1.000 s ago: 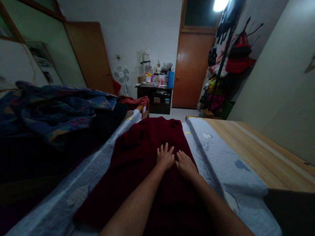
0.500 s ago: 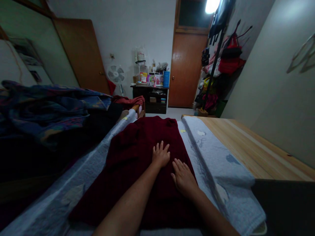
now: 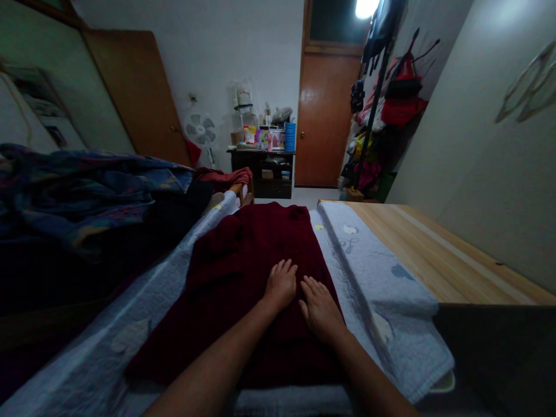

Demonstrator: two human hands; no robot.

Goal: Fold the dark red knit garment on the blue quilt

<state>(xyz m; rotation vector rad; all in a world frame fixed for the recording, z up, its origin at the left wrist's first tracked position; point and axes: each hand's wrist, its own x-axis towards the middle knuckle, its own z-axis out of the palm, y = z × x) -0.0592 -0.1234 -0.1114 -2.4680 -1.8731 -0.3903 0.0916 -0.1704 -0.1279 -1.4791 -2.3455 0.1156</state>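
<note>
A dark red knitted garment lies spread over a light patterned quilt. It looks like a sweater, with its sleeves seemingly folded in. My left hand rests palm down near the middle of the garment, fingers stretched forward and lying flat. Just to the right and slightly nearer to me, my right hand also lies flat on the cloth, close to its right edge. A small gap separates the two hands, and neither grips the fabric.
Blue patterned clothes are heaped on the left. A bare wooden board flanks the quilt on the right. Farther off stand a white fan, a dark cabinet with small items, a brown door and hanging bags.
My left hand has drawn back slightly towards me, its fingers closer together than before. My right hand stays flat on the garment. The whole view has shifted a little.
</note>
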